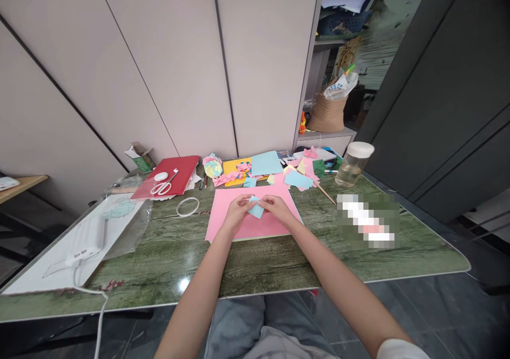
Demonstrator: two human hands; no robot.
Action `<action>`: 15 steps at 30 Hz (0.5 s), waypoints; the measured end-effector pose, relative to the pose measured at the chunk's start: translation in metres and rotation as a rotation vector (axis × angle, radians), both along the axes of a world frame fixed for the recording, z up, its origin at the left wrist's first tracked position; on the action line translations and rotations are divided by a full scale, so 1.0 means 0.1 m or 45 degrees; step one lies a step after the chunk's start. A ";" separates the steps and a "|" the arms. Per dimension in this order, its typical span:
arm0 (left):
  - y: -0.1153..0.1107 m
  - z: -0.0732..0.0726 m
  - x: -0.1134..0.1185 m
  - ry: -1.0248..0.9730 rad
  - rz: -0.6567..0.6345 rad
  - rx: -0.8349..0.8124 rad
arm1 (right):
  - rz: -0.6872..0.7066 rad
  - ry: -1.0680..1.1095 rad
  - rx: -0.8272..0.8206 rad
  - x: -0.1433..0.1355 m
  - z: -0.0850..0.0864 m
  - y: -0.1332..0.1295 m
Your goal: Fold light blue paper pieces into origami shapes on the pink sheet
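Observation:
A small light-blue paper piece [256, 210], turned with one corner toward me, is held between both hands above a stack of pink sheets [225, 226]. My left hand [238, 210] pinches its left edge. On the opposite edge, the fingers of my right hand [274, 208] are closed on the same paper. Whether the paper has folds in it is too small to tell. Just behind the pink sheets lie a larger light-blue sheet [266, 163], a yellow sheet [231, 166] and several small folded pink pieces [226, 178].
Left on the green table [167, 263] are a red folder [175, 170], white scissors [161, 188], a tape ring [187, 198] and a white power bank [88, 239] with a cable. A lidded jar [353, 167] and a wooden stick [325, 193] are at right.

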State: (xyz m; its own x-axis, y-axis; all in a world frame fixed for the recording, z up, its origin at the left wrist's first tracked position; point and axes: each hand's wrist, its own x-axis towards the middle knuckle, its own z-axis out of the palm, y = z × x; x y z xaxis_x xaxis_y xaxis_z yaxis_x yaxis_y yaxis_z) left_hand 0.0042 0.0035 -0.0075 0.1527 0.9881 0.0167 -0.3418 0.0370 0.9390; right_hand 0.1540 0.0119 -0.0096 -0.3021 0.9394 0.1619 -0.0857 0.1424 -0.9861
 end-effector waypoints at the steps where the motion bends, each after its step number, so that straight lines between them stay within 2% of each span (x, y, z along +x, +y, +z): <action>1: 0.00 0.00 -0.01 -0.013 -0.016 0.007 | 0.005 0.021 -0.015 0.00 0.00 -0.01; 7: -0.04 0.05 -0.01 -0.057 -0.101 0.011 | -0.041 0.088 -0.039 0.00 0.00 0.00; 15: -0.05 0.09 0.02 0.126 0.016 0.107 | -0.147 0.027 0.002 0.03 -0.02 0.05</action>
State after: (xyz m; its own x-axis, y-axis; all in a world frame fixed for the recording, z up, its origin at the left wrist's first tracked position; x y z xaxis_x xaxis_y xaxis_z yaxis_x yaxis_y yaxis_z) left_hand 0.0061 -0.0014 0.0015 0.1456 0.9857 0.0846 -0.2475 -0.0465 0.9678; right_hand 0.1568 0.0164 -0.0114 -0.1883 0.9676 0.1684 -0.0897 0.1538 -0.9840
